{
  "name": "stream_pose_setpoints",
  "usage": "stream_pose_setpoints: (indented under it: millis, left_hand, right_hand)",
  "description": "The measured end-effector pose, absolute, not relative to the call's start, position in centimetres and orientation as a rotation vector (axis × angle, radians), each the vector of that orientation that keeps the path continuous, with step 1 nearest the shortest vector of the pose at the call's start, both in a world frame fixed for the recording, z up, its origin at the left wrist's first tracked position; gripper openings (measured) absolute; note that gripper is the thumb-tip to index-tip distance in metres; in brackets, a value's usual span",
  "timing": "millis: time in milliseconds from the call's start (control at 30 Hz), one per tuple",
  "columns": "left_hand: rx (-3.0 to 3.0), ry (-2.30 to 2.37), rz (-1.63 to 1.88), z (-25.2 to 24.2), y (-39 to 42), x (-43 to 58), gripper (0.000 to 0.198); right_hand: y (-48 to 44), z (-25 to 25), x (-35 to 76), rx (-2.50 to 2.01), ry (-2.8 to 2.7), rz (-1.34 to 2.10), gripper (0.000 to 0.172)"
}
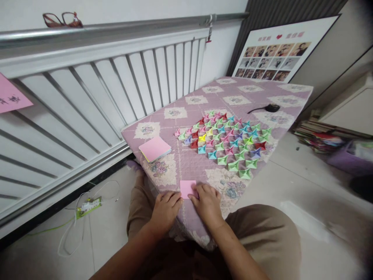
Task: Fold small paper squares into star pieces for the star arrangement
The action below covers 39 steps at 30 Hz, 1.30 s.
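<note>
A small pink paper square (187,188) lies flat on the quilted pink cover (186,163) near its front edge. My left hand (166,210) rests on the cover just left of the square, fingers curled, fingertips at its lower left edge. On the square's lower right part sits my right hand (207,203), its fingertips pressing the paper down. Beyond them a stack of pink paper sheets (155,148) lies on the cover, and a patch of several folded colourful paper stars (225,140) is spread out flat.
A white slatted railing (96,97) runs along the left. A black corded object (271,107) lies at the far end. A photo board (276,54) leans at the back. Books (320,138) are piled on the floor at right; a power strip (89,205) lies at left.
</note>
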<state>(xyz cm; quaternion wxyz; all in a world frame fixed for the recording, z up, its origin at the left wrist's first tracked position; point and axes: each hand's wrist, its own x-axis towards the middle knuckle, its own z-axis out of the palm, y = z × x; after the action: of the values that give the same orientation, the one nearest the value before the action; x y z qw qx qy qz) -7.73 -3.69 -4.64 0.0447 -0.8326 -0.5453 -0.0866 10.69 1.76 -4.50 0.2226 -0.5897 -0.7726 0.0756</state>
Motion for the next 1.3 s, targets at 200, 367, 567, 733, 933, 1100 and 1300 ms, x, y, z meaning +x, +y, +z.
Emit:
stream_pose_setpoints:
  millis: [200, 367, 567, 733, 933, 1100, 1300]
  left_hand:
    - [-2.537, -1.678, -0.247, -5.0, -3.5, -7.7, 0.027]
    - [-2.540, -1.693, -0.278, -5.4, -3.5, -7.7, 0.027]
    - [-2.533, -1.730, -0.351, -5.5, -3.7, -7.5, 0.028]
    - [-2.535, -1.771, -0.380, -5.4, -3.9, -7.5, 0.031]
    - [-2.471, -1.771, -0.449, -7.5, -5.1, -7.4, 0.041]
    - [-2.384, -1.825, -0.477, -8.3, -5.4, -7.5, 0.045]
    - [-2.321, -2.016, -0.658, -6.4, -4.6, -8.4, 0.049]
  right_hand:
    - [2.1, -4.1, 12.6, -1.829, -2.041, 0.205, 0.027]
    - [2.7, -4.2, 14.1, -1.877, -2.001, 0.288, 0.024]
    - [2.7, -4.5, 12.9, -1.796, -1.920, 0.303, 0.021]
    - [2.2, -4.8, 11.4, -1.684, -1.908, 0.253, 0.018]
    - [2.0, -4.9, 12.0, -1.601, -1.951, 0.357, 0.017]
    - [1.5, -4.7, 12.4, -1.455, -2.042, 0.382, 0.013]
    - [0.4, -4.0, 11.9, -1.366, -1.953, 0.188, 0.010]
